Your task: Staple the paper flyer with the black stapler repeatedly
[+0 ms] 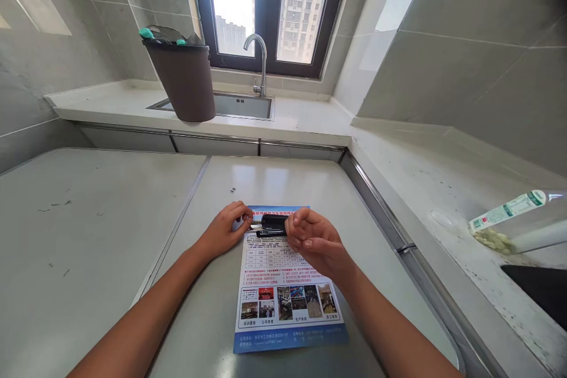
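A black stapler (272,233) with a bare metal part at its left end is over a printed flyer (287,269) with blue borders, tables and small photos. My left hand (228,225) reaches in from the left, thumb and forefinger pinched at that metal end; anything small between the fingertips is too small to see. On the other side, my right hand (316,242) has its fingers curled at the stapler's right end, which they partly cover. Its thumb lies loosely across the front.
Tiny metal bits (233,190) lie on the light tabletop (212,307) beyond the flyer. On the counter, a brown bin (186,82) stands at the sink (248,107) under a faucet (261,59). A clear labelled bottle (518,224) is on the right counter.
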`<act>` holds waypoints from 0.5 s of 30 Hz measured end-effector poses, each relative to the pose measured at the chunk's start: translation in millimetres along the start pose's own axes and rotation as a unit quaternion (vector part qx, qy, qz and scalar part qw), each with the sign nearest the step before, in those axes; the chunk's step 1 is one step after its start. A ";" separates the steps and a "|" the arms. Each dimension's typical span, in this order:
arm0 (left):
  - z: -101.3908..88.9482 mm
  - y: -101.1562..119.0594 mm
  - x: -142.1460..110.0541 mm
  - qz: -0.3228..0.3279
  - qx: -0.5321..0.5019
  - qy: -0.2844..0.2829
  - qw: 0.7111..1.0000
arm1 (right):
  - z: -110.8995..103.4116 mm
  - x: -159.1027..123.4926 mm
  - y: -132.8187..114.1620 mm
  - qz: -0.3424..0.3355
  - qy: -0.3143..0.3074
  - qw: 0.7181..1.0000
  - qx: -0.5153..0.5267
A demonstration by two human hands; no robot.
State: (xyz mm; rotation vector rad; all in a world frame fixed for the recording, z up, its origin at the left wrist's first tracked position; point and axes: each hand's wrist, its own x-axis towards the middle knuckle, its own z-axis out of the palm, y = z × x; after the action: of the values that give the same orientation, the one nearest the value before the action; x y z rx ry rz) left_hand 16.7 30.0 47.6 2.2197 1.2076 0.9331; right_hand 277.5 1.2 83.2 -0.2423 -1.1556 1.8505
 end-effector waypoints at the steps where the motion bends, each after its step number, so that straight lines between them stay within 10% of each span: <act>1: -0.2 0.5 -0.1 0.000 0.003 -0.001 1.000 | -0.1 -0.2 0.2 -0.003 -0.003 1.000 0.001; 15: 1.7 -4.3 -0.3 0.010 0.008 0.004 1.000 | -1.6 -0.7 0.9 -0.019 0.000 0.999 -0.027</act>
State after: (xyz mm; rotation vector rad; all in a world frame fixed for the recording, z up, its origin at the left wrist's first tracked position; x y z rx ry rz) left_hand 15.5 31.9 43.6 2.2463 1.2028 0.9440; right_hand 278.3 1.5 81.4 -0.2495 -1.2041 1.7885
